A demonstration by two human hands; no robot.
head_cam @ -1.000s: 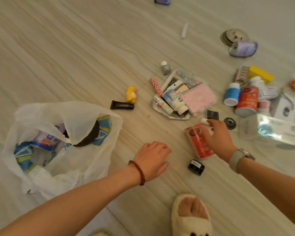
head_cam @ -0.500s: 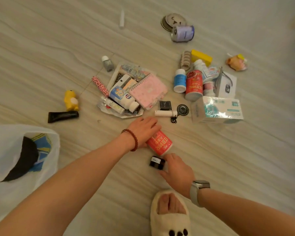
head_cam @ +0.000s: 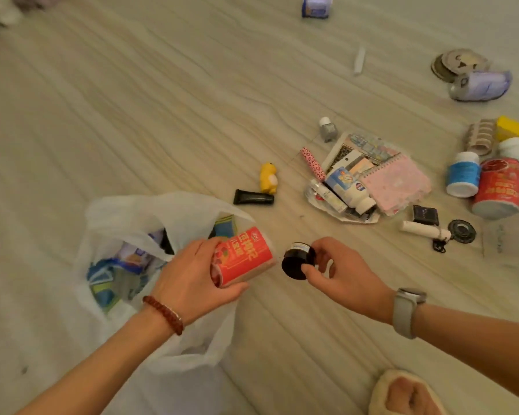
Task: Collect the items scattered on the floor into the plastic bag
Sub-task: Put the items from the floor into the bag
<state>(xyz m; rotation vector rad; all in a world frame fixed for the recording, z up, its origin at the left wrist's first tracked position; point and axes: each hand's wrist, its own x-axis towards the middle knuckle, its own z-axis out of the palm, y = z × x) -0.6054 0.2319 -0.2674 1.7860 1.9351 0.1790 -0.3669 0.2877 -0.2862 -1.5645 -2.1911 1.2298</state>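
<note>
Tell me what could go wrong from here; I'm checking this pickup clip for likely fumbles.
1. The left hand holds the red canister at the edge of the plastic bag, whose limp rim sags partly shut; a release might land outside.
2. The right hand pinches the small black jar only with fingertips, over bare floor; it could slip.
3. A slippered foot is near; a dropped jar might hit it.

The plastic bag gapes open at nine o'clock, its mouth unobstructed; bare floor runs wide from ten to twelve. Toward two and three o'clock, the pink notebook and red bottle crowd passage.
</note>
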